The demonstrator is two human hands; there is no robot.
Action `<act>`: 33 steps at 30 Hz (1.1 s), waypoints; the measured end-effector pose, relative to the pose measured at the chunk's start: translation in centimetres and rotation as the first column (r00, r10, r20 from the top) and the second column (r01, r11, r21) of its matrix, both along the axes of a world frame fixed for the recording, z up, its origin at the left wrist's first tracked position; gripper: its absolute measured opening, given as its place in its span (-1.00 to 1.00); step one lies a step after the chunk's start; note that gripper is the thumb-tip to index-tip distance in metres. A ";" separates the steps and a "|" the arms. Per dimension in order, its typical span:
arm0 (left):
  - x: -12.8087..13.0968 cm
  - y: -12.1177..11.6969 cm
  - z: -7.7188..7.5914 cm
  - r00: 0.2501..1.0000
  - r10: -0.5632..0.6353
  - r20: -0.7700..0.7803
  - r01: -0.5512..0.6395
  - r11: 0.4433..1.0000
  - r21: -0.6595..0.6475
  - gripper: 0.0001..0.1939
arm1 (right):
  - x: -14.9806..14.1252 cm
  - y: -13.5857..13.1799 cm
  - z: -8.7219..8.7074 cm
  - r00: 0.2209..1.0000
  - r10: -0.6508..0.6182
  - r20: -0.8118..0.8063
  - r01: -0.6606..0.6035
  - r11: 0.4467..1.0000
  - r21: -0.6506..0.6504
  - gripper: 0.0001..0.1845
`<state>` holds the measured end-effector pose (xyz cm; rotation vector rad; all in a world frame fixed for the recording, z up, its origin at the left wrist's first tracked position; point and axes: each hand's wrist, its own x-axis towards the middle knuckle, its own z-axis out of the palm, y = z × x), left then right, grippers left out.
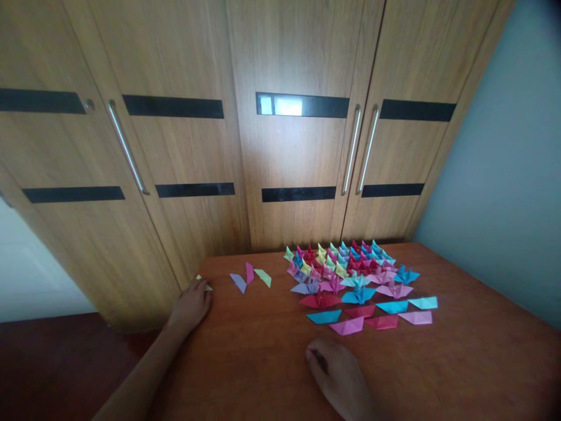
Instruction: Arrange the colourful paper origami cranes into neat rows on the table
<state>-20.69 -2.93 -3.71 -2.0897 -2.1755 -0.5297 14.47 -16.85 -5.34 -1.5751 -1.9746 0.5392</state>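
My left hand rests at the far left corner of the wooden table, fingers curled over a small pale green folded paper. My right hand lies palm down on the table near the front, fingers together, nothing visible in it. Just beyond it lie flat folded papers in blue, pink and red. Behind those stands a dense group of several coloured origami cranes. Three loose folded pieces, purple, pink and green, lie between my left hand and the cranes.
Tall wooden wardrobe doors with metal handles stand directly behind the table. A pale blue wall borders the right side. Dark floor shows left of the table edge.
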 end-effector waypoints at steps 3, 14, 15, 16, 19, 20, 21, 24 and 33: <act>0.2 -0.6 -0.4 0.998 -0.039 -0.054 0.038 0.999 -0.016 -0.61 | 0.0 0.0 0.1 1.000 0.004 -0.021 -0.004 1.000 -0.004 -0.75; 7.0 -7.7 0.2 0.969 -0.216 -0.121 0.207 0.975 -0.083 -0.59 | 0.0 -0.3 0.0 1.000 0.002 0.010 -0.002 1.000 0.015 -0.75; 7.7 -8.4 0.3 0.964 -0.246 -0.100 0.236 0.966 -0.104 -0.60 | 0.0 -0.3 0.0 1.000 0.003 0.013 -0.004 1.000 0.018 -0.75; 8.3 -9.0 0.3 0.959 -0.272 -0.084 0.260 0.957 -0.125 -0.62 | 0.0 -0.4 0.0 1.000 0.005 0.013 -0.005 1.000 0.022 -0.75; 9.1 -9.8 0.3 0.941 -0.336 -0.045 0.327 0.934 -0.145 -0.64 | 0.0 -0.4 0.0 1.000 0.001 0.009 -0.002 1.000 0.022 -0.73; 9.1 -9.8 0.2 0.935 -0.354 -0.023 0.348 0.928 -0.132 -0.64 | 0.0 -0.5 0.1 1.000 -0.001 0.008 0.001 1.000 0.018 -0.73; 8.9 -9.8 0.1 0.931 -0.366 0.007 0.365 0.925 -0.111 -0.65 | 0.0 -0.5 0.1 1.000 -0.003 0.007 0.003 1.000 0.015 -0.73; 8.1 -9.4 -0.3 0.921 -0.366 0.134 0.374 0.926 -0.045 -0.67 | -0.1 -0.5 0.0 1.000 -0.005 0.006 0.005 1.000 0.010 -0.74; 7.8 -9.5 -0.1 0.862 -0.329 0.385 0.366 0.930 -0.026 -0.73 | 0.0 -0.3 -0.6 1.000 -0.013 0.011 0.013 1.000 0.022 -0.77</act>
